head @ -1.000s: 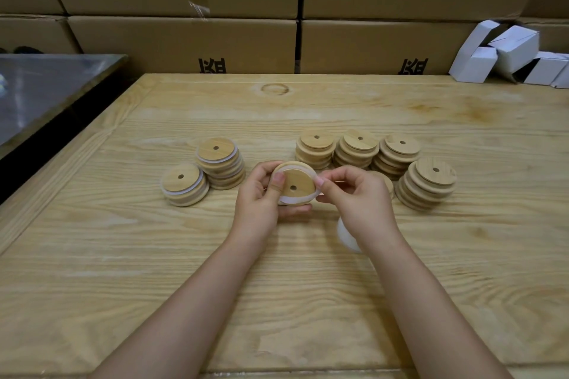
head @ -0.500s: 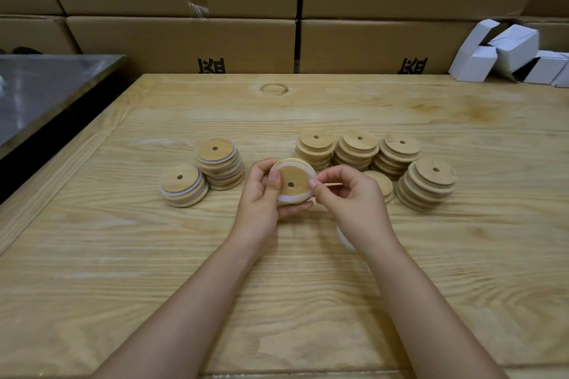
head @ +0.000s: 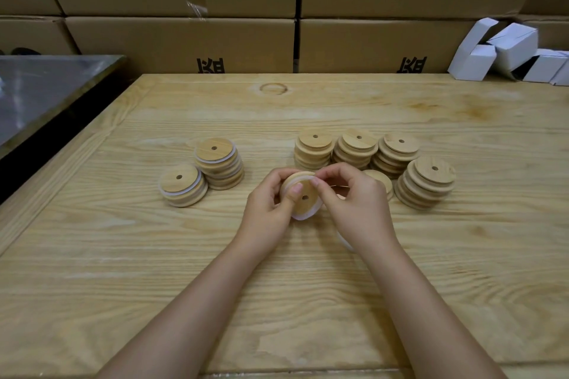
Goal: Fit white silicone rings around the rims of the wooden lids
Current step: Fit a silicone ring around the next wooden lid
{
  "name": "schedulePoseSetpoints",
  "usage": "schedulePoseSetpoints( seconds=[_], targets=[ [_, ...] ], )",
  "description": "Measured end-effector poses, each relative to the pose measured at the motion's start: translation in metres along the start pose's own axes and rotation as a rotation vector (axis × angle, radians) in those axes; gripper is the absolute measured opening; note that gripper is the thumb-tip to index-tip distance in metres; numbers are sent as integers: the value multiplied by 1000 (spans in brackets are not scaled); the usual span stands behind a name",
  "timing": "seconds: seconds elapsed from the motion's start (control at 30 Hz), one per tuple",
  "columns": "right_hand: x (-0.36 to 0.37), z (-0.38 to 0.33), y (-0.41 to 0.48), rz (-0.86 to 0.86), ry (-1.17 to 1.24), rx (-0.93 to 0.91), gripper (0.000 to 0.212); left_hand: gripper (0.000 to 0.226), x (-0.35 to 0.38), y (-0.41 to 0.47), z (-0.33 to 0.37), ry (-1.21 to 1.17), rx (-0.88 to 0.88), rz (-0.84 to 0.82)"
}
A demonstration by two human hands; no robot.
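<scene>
Two forearms rise from the bottom edge over the pale wooden table (head: 123, 255) and meet at the centre of the frame. A sliver of white, probably a spare ring (head: 345, 244), shows under the right wrist.

The left hand (head: 266, 209) grips a wooden lid (head: 306, 204) tilted toward the camera, with its thumb pressed on the face. A silicone ring (head: 303, 216) shows along the lid's lower edge. The right hand (head: 357, 209) has its fingertips curled over the top rim and seems to be pinching the band there.

The risk, as I judge it, is the band springing off. If the thumb eases while the top is stretched over, the seated lower arc could roll out of place. A twisted section could also sit unevenly.

Just beyond, to the left, are two ringed stacks (head: 183, 189) showing white edges. To the right are four bare stacks (head: 357, 148), with one loose lid (head: 380, 181) half hidden behind the right hand.

At the far edge, white cartons (head: 505, 52) lie at the upper right and cardboard boxes (head: 184, 43) fill the back. A metal surface (head: 46, 86) sits at the upper left.
</scene>
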State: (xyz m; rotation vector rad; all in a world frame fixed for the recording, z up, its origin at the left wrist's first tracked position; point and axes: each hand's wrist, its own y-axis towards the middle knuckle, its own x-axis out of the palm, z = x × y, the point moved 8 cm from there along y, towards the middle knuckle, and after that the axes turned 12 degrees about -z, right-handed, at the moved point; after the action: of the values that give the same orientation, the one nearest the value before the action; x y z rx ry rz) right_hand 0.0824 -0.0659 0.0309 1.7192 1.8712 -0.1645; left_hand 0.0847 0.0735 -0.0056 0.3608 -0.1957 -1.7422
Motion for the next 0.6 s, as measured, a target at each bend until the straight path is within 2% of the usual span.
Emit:
schedulePoseSetpoints(
  seconds=[0.17,0.3,0.6],
  targets=[
    [4,1,0,-17,7,2,13,10,-7,2,-2,-124,-31,71],
    [4,2,0,-5,34,-8,24,21,-8,3,-3,-159,-49,76],
    [3,8,3,-2,113,52,24,23,-10,4,-10,-325,-97,80]
  ],
)
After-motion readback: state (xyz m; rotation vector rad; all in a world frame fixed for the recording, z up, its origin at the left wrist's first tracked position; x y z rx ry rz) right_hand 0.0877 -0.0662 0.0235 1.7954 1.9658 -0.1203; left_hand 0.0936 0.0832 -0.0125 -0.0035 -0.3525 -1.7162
